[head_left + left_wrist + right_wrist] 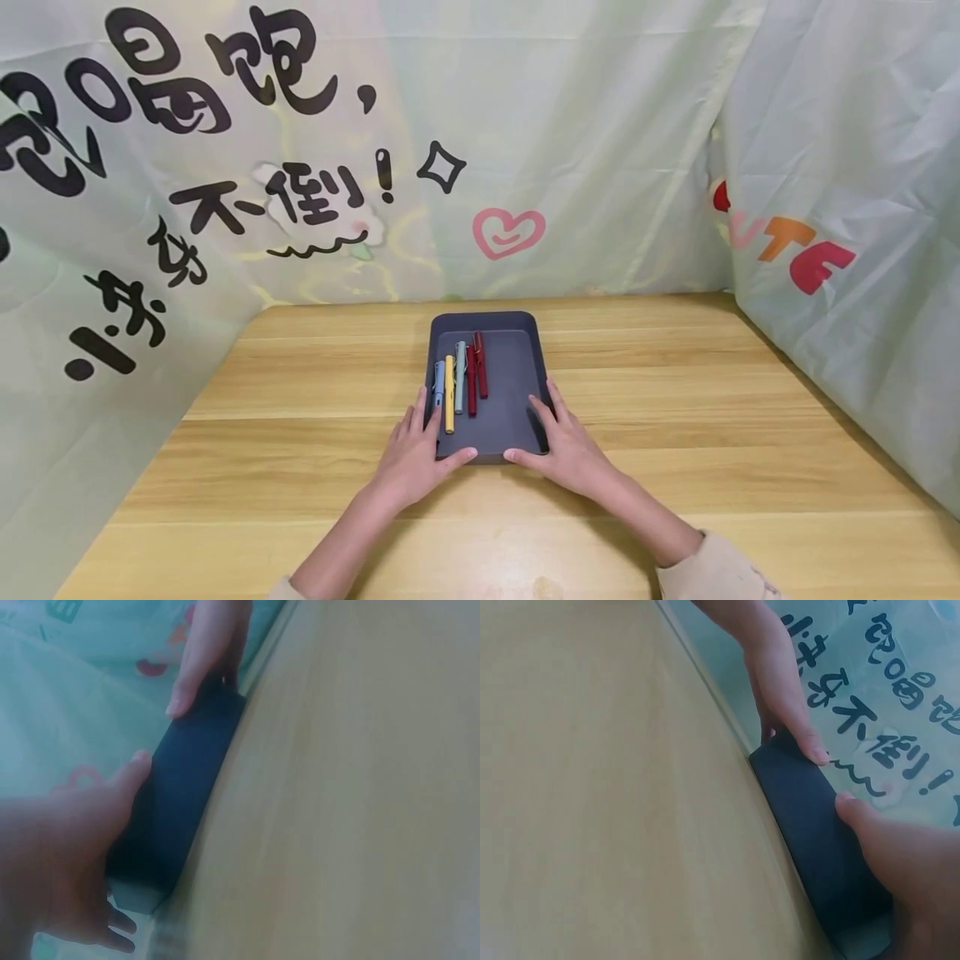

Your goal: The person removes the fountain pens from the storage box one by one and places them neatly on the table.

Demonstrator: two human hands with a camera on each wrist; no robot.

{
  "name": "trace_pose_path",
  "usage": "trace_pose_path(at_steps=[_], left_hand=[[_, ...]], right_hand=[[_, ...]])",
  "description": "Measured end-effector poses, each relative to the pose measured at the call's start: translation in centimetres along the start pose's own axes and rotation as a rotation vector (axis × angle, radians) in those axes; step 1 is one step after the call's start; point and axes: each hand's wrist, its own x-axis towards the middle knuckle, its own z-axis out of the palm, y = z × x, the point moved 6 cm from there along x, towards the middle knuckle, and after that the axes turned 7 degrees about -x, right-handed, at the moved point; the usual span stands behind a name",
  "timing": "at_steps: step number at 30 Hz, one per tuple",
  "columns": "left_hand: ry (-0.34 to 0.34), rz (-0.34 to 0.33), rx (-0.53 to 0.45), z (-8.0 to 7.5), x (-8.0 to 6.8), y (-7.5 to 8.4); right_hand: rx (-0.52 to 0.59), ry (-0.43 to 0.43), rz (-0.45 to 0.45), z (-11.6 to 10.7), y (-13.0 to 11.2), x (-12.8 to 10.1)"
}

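Grey tray point(517, 392) gripped by left hand point(411, 457) and right hand point(567, 448).

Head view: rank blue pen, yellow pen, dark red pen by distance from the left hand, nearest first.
From the left hand, which grips the tray's near-left corner:
1. Blue pen, leftmost in the tray, beside the fingertips.
2. Yellow pen, just right of the blue one.
3. Dark red pen, farthest right of the row, set further back.

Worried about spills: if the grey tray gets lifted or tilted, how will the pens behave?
The pens lie loose and round-bodied, so they would probably roll or slide. The grey tray has a raised rim, likely catching them. It looks rigid, unlikely to flex.
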Motion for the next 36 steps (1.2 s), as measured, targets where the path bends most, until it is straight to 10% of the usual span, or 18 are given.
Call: trace_pose_path(at_steps=[32, 36], left_hand=[[-0.073, 0.014, -0.008, -2.8, -1.0, -1.8], [0.019, 0.079, 0.056, -3.7, 0.7, -1.3]], right_hand=[[0.001, -0.001, 0.03, 1.4, -2.7, 0.3], [-0.002, -0.002, 0.027, 1.3, -2.6, 0.3]])
